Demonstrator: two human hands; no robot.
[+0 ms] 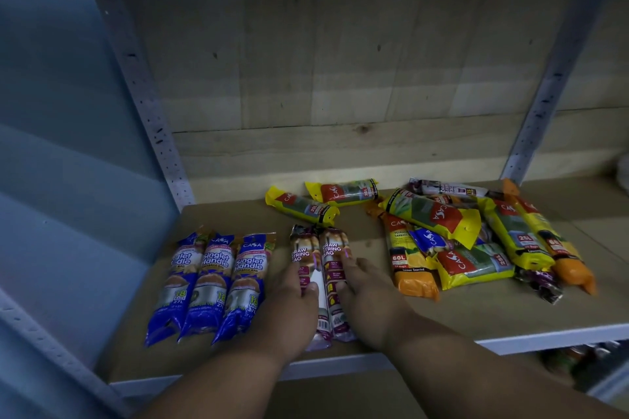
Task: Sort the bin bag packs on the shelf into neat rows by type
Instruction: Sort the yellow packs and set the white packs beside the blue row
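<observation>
Both hands are down on the two drawstring packs at shelf centre. Left hand point(295, 303) lies flat on the left drawstring pack point(305, 269), fingers straight, pressing, not curled round it. Right hand point(369, 299) lies the same way on the right drawstring pack point(335, 269), fingers extended along its right edge. The two packs lie side by side, touching, long axis front to back, near the front edge of the shelf point(238, 214).

Just left: three blue singlet-handle packs point(211, 282) in a row, parallel, touching each other.

Behind the drawstring pair: two yellow 25L packs point(301, 209), loose, angled, apart from the rows.

Right side: an unsorted heap point(476, 238) of yellow, orange 60L, blue and drawstring packs overlapping each other at mixed angles. Cannot tell the exact count there.
</observation>
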